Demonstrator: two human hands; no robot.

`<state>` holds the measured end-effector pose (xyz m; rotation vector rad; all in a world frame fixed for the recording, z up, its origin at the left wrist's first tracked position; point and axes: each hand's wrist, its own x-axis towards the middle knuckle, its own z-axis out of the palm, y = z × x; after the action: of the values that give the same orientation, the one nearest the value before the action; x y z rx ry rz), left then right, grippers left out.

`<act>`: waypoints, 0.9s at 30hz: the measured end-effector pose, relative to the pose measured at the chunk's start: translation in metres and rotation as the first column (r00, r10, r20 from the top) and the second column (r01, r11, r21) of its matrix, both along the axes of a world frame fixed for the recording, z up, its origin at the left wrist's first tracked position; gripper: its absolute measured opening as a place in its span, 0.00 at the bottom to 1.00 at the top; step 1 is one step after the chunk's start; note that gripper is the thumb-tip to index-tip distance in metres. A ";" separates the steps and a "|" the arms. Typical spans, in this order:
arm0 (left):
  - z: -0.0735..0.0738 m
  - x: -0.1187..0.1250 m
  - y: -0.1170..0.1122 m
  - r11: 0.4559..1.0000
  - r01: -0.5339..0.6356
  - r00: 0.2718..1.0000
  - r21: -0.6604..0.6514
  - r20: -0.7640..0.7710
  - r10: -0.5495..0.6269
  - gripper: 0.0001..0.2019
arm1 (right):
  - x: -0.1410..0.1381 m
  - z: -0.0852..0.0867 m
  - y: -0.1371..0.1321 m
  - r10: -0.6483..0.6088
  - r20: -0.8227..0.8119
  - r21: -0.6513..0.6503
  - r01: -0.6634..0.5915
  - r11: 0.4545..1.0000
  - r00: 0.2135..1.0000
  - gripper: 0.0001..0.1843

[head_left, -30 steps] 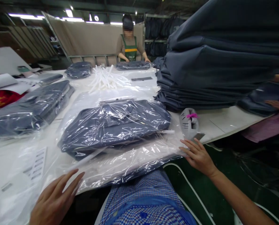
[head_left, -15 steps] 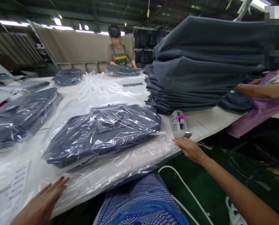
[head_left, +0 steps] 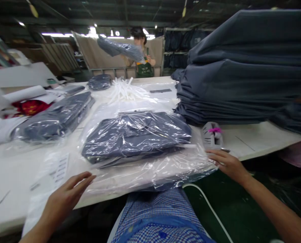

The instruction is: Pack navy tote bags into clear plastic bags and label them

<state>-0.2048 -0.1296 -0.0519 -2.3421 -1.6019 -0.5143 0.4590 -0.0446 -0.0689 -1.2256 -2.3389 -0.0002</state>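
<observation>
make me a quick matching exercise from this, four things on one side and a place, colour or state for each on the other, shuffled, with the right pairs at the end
Things:
1. right hand
2. strips
3. tape dispenser
4. bundle nearest the person

Descriptions:
A. grey, with a pink band
B. dark, inside clear plastic
C. at the near right end of the plastic
D. white, heaped on the table

Pairs: 1-C, 2-D, 3-A, 4-B
</observation>
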 end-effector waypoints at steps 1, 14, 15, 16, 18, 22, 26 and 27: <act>0.004 0.004 0.000 1.000 0.004 1.000 0.003 -0.017 -0.003 0.18 | 0.003 -0.004 0.001 -0.039 -0.084 -0.006 0.039 0.999 0.996 0.12; 0.041 0.016 0.034 0.991 0.124 0.979 0.057 -0.170 -0.112 0.12 | -0.036 -0.005 0.021 -0.316 -0.309 0.200 0.386 0.901 0.897 0.05; 0.042 0.013 0.039 0.990 0.138 0.978 0.022 -0.159 -0.133 0.12 | -0.038 -0.002 0.024 -0.318 -0.303 0.220 0.391 0.894 0.898 0.04; 0.042 0.010 0.044 0.989 0.147 0.978 -0.006 -0.148 -0.146 0.13 | -0.040 0.002 0.028 -0.316 -0.307 0.231 0.392 0.891 0.898 0.04; 0.039 0.002 0.053 0.987 0.159 0.978 -0.031 -0.132 -0.161 0.14 | -0.042 0.012 0.037 -0.275 -0.324 0.234 0.358 0.904 0.905 0.05; 0.029 -0.011 0.064 0.981 0.191 0.978 0.028 -0.086 -0.188 0.19 | -0.045 0.029 0.055 -0.164 -0.286 0.119 0.205 0.971 0.944 0.04; 0.015 -0.022 0.063 0.983 0.181 0.983 0.030 -0.017 -0.181 0.26 | -0.052 0.032 0.070 -0.159 -0.303 -0.082 0.140 0.987 0.940 0.08; 0.011 -0.025 0.062 0.987 0.158 0.987 0.010 -0.002 -0.158 0.28 | -0.053 0.031 0.074 -0.180 -0.331 -0.138 0.142 0.980 0.926 0.09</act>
<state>-0.2294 -0.0679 -0.0405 -2.4740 -1.4166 -0.5519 0.4061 0.0298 -0.0379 -1.3490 -1.9549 0.2708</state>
